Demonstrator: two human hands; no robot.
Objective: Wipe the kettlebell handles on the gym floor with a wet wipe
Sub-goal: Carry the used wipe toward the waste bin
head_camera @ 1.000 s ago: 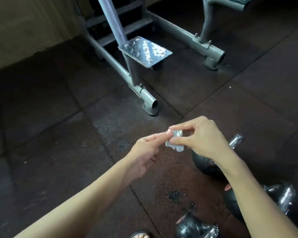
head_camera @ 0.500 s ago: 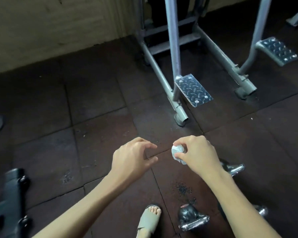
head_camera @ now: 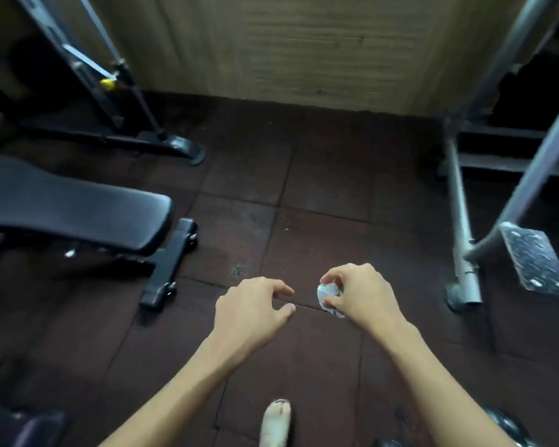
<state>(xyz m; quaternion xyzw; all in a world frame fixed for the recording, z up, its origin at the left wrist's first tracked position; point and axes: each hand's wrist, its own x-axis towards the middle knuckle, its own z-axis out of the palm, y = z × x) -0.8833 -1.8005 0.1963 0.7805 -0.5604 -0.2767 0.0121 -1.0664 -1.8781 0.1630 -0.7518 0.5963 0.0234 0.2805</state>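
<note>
by the right elbow lies a kettlebell (head_camera: pixel 510 427); right hand (head_camera: pixel 365 295), nearer, pinches the wet wipe (head_camera: pixel 326 293); left hand (head_camera: pixel 252 308) loosely curled, empty.

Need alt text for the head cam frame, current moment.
The right hand pinches a crumpled wipe above dark floor tiles; the empty left hand is loosely curled beside it, not touching the wipe. A black bench stands at left, a grey metal frame at right, and a kettlebell shows partly at bottom right.

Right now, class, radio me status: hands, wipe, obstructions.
Left hand empty, fingers loosely curled. Right hand pinches crumpled wet wipe. Kettlebell at frame edge, untouched.
</note>
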